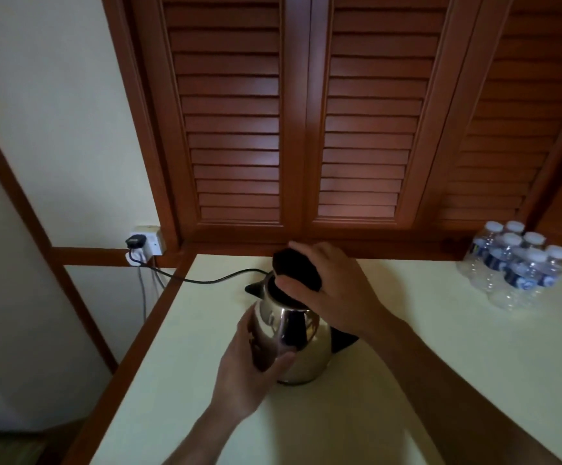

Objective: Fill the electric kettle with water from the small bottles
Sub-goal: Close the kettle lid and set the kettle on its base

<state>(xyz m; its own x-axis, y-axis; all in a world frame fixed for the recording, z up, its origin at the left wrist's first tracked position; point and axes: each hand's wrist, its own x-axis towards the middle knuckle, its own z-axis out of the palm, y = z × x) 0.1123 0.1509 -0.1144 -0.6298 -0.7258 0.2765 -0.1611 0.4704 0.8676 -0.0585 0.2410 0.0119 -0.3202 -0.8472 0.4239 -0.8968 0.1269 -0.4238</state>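
Observation:
A shiny steel electric kettle (301,344) with a black spout and handle stands on the pale tabletop (440,364). My left hand (256,370) wraps around its lower left side. My right hand (326,280) grips the black lid (293,268), which is tilted up above the kettle's mouth. A shrink-wrapped pack of several small water bottles (518,263) with white caps stands at the table's far right, well apart from both hands.
A black power cord (205,280) runs from behind the kettle across the table's left edge to a wall socket (147,245). Brown louvred wooden shutters (289,129) rise behind the table. A wooden rim (145,330) borders the table's left side.

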